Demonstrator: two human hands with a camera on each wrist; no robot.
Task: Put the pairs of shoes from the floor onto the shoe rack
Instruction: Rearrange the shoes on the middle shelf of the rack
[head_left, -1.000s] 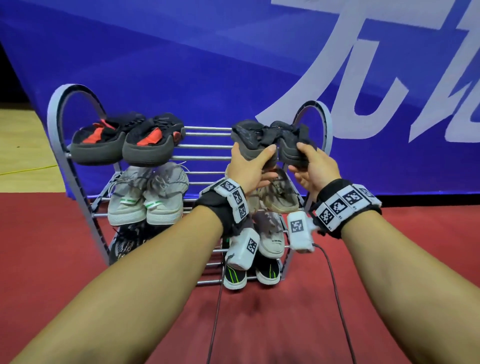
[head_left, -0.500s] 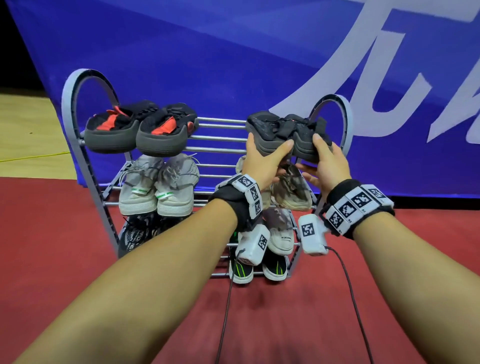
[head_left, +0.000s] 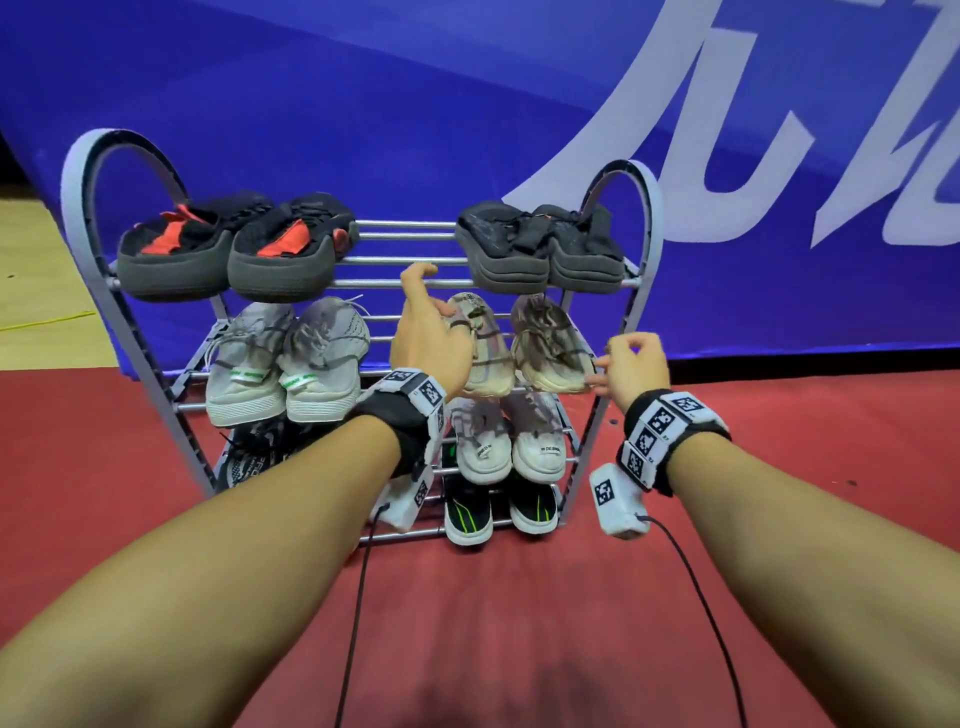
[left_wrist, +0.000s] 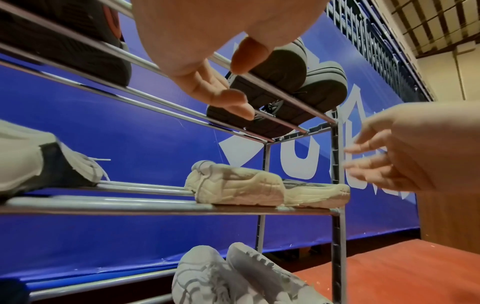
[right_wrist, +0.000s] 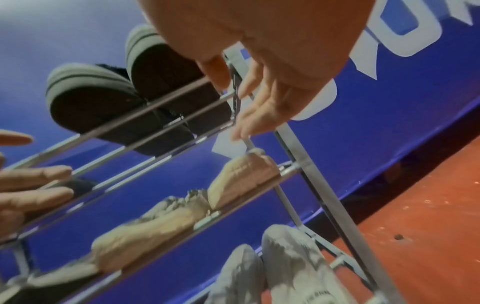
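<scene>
While both hands (head_left: 434, 332) (head_left: 636, 364) hang empty and loosely curled, dark shoes (head_left: 540, 249) rest above them on the rack's top shelf (head_left: 405, 283).

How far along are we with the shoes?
Black pair now sits on the rack's top tier, right side. Left hand and right hand are both empty, below that tier. Every tier holds shoes; no shoes show on the floor in view.

Blue banner (head_left: 363, 104) with white lettering, red floor (head_left: 519, 623), wooden strip (head_left: 31, 270) at left
</scene>
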